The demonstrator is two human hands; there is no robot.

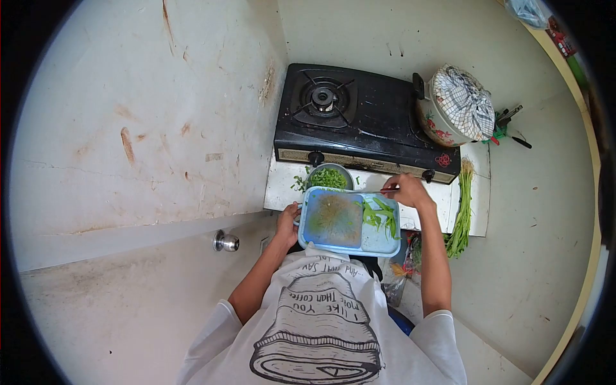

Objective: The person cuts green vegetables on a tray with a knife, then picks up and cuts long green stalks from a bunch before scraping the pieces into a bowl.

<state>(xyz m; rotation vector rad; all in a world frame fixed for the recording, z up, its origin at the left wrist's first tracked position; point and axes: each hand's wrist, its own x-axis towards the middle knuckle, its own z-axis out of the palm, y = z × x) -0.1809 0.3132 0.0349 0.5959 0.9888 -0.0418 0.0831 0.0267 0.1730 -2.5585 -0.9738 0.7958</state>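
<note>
My left hand (288,222) is closed around the handle at the left end of a light blue cutting board (383,241). The board is held in front of my shirt, its worn middle stained brown and dark blue. Some green leaves (382,217) lie on its right part. In my closed right hand (409,192) is a knife (389,189) with a dark red handle, its thin blade pointing left along the board's far edge. Just beyond that edge stands a round bowl (350,177) with chopped greens (328,178) in it. Some green bits lie on the counter left of the bowl.
A black two-burner gas stove (378,109) stands behind the bowl. On its right burner sits a pot (443,125) topped with a checked cloth (463,101). A bunch of long green stalks (464,205) hangs over the white counter's (277,186) front edge. A door knob (226,241) juts out at left.
</note>
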